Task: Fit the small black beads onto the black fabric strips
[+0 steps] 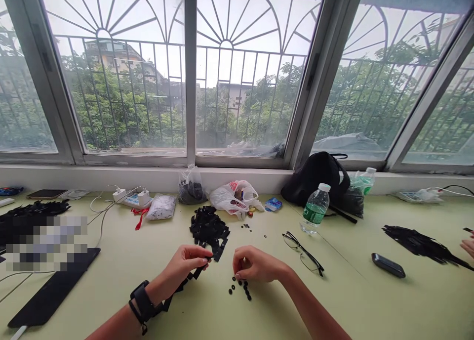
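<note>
My left hand (188, 263), with a black watch (142, 299) on its wrist, pinches a small black strip (205, 267) between thumb and fingertips. Just beyond it lies a heap of black strips (208, 226), some with a small round spot. More black strips (179, 286) trail behind and under the left wrist. My right hand (255, 265) is closed in a pinch, low over the table; whatever its fingertips hold is hidden. By those fingertips several small black rings (246, 290) lie scattered on the table.
Folded glasses (303, 253) and a water bottle (315, 209) stand right of my right hand. Toward the window are plastic bags (237, 197), a black bag (316, 179) and a charger strip (135, 199). At the right edge shows another person's hand (468, 243) near black strips (418, 243).
</note>
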The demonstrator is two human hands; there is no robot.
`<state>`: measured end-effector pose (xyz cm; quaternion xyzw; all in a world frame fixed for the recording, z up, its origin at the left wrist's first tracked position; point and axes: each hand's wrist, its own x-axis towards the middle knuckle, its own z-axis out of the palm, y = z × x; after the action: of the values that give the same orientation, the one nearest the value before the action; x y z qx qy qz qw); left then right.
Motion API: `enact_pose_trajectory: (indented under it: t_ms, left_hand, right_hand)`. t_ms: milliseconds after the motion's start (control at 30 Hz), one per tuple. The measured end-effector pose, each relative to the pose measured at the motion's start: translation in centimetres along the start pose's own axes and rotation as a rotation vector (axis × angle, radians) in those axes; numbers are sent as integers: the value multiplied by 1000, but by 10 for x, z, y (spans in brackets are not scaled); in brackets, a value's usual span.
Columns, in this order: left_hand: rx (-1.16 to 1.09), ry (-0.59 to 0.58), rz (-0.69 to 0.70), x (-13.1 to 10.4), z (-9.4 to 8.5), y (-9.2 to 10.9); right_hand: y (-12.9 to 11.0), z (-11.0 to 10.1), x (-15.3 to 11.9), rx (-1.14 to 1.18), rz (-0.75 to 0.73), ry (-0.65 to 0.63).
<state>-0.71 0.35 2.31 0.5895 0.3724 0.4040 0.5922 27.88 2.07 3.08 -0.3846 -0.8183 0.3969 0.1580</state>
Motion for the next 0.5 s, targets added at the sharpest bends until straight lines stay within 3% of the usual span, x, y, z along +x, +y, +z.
enact_pose_trajectory:
  t_ms: [267, 500]
  left_hand:
    - [44, 5, 2, 1, 0, -4]
    - [90, -3, 58, 7, 5, -21]
  right_hand:
    - [-5, 5, 1, -17, 31, 31]
    - [-29, 16, 5, 27, -65, 191]
